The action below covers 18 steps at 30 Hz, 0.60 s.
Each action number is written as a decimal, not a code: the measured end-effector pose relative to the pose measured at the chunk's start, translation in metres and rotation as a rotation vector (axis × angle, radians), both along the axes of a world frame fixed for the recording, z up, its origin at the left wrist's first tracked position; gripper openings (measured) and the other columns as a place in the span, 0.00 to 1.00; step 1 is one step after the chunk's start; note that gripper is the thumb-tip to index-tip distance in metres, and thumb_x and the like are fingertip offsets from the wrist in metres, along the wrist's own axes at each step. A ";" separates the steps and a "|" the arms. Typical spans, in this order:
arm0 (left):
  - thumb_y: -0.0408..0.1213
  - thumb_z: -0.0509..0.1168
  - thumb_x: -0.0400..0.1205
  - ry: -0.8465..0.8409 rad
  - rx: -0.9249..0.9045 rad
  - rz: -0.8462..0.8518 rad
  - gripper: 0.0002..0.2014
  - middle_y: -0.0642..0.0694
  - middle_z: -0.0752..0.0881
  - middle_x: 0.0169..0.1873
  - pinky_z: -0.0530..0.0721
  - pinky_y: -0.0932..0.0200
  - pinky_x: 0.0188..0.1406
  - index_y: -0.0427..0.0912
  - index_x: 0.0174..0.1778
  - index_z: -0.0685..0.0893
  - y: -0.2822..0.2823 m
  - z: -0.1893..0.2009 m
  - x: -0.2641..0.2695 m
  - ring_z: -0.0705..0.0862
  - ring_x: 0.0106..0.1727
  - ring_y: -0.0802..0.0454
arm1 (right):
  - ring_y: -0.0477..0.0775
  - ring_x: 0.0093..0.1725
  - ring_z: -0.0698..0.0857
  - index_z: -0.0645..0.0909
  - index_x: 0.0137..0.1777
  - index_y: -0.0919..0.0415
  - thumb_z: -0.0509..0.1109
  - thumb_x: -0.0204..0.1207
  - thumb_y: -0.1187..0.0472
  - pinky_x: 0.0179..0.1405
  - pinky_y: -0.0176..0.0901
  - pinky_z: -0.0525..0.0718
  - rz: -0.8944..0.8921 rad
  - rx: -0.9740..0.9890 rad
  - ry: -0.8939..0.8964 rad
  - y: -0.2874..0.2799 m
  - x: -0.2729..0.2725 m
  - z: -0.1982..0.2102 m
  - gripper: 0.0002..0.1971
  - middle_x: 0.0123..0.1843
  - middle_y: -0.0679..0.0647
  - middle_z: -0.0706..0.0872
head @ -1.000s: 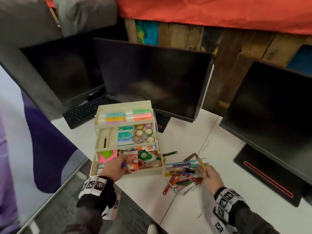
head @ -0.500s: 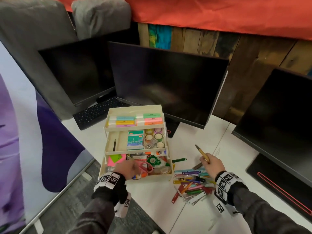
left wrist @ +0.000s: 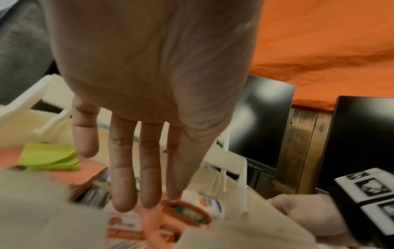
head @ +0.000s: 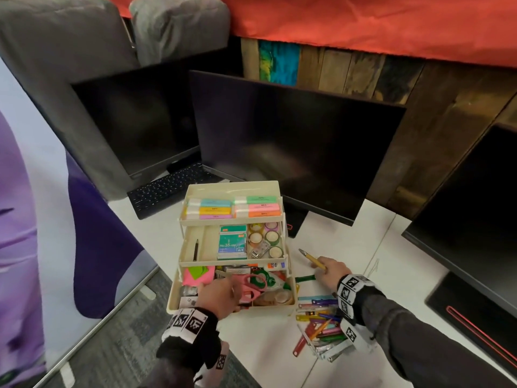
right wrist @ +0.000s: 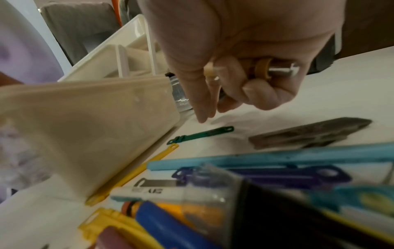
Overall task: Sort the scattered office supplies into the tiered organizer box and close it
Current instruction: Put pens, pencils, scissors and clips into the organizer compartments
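Observation:
The cream tiered organizer box (head: 232,187) stands open on the white desk, its three tiers stepped back. My left hand (head: 216,298) reaches into the bottom tier with straight fingers (left wrist: 132,168), their tips at the pink scissors (head: 251,287) lying there. My right hand (head: 331,271) is just right of the box and grips a yellow pen (head: 312,259), whose silver tip points up and left. The right wrist view shows those fingers curled round the pen (right wrist: 277,68). A pile of coloured clips and pens (head: 319,323) lies below my right wrist.
A green strip (head: 305,278) lies against the box's right side. Three dark monitors (head: 293,152) stand close behind and to the right, with a black keyboard (head: 167,191) at the back left. The desk edge (head: 134,292) runs diagonally left of the box.
My right hand has lifted the yellow pen off the pile and carried it up beside the box. My left hand has stayed in the bottom tier.

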<state>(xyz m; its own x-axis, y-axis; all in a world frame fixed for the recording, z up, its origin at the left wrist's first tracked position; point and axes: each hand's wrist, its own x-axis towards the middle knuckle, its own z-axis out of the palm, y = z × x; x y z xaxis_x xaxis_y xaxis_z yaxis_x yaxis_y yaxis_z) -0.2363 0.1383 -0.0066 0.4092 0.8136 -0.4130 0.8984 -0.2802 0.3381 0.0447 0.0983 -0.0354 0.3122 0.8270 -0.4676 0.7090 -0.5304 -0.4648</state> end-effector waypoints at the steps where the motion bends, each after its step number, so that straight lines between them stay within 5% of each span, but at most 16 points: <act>1: 0.41 0.57 0.82 -0.028 0.057 -0.003 0.05 0.54 0.87 0.48 0.79 0.52 0.62 0.55 0.44 0.77 -0.001 0.004 0.001 0.85 0.51 0.53 | 0.58 0.54 0.83 0.81 0.57 0.47 0.62 0.76 0.60 0.55 0.41 0.78 0.026 -0.007 0.014 0.003 -0.002 -0.002 0.13 0.55 0.52 0.85; 5: 0.40 0.61 0.82 -0.231 0.153 -0.025 0.06 0.54 0.85 0.39 0.74 0.69 0.34 0.51 0.38 0.76 -0.017 0.025 0.020 0.81 0.37 0.56 | 0.55 0.54 0.84 0.80 0.55 0.49 0.73 0.68 0.58 0.55 0.41 0.79 0.109 -0.047 0.025 0.010 -0.009 -0.010 0.14 0.54 0.50 0.85; 9: 0.39 0.59 0.84 -0.374 0.194 -0.136 0.07 0.58 0.78 0.36 0.71 0.76 0.29 0.45 0.43 0.81 -0.044 0.028 0.055 0.76 0.32 0.67 | 0.55 0.45 0.84 0.77 0.40 0.49 0.73 0.67 0.57 0.40 0.39 0.77 0.129 -0.082 -0.045 0.013 -0.010 -0.017 0.06 0.44 0.50 0.83; 13: 0.39 0.56 0.84 -0.355 0.156 -0.224 0.10 0.52 0.82 0.42 0.71 0.76 0.37 0.43 0.46 0.82 -0.070 0.015 0.091 0.78 0.40 0.59 | 0.57 0.46 0.86 0.78 0.37 0.52 0.69 0.69 0.59 0.39 0.39 0.78 0.178 -0.104 -0.070 0.006 0.001 -0.015 0.03 0.46 0.56 0.87; 18: 0.30 0.55 0.82 -0.149 0.076 -0.268 0.09 0.40 0.82 0.53 0.84 0.50 0.53 0.38 0.52 0.80 -0.085 -0.005 0.131 0.83 0.52 0.43 | 0.52 0.45 0.82 0.76 0.37 0.51 0.71 0.70 0.60 0.48 0.40 0.79 0.109 -0.066 0.007 -0.011 0.025 -0.006 0.06 0.42 0.50 0.83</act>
<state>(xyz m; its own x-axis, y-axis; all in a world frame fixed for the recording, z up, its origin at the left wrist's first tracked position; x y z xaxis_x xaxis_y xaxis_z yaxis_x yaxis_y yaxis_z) -0.1050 0.0529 -0.0120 0.6650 0.6946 -0.2743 0.7309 -0.5301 0.4298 0.0700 0.0876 -0.0411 0.2187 0.8232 -0.5240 0.7607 -0.4801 -0.4369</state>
